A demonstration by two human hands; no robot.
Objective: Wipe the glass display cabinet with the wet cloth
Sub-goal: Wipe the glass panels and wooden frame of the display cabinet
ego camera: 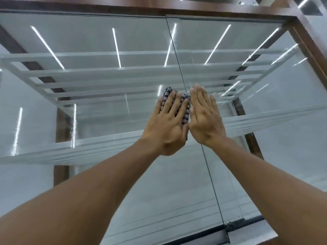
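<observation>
The glass display cabinet [106, 174] fills the head view, with two glass doors meeting at a thin vertical seam [208, 174]. My left hand [169, 124] lies flat on the left door just beside the seam, fingers spread over a folded blue-and-white checked cloth [185, 114] that it presses against the glass. Only the cloth's top and right edges show past the fingers. My right hand [206, 119] rests flat on the right door, fingers together and straight, holding nothing, its thumb side nearly touching my left hand.
Several glass shelves [88, 149] run across inside the cabinet, with nothing on them. A dark wooden frame [307, 43] borders the top and right side. A metal bottom rail with a small clamp [231, 225] sits at the lower right. Ceiling light strips reflect in the glass.
</observation>
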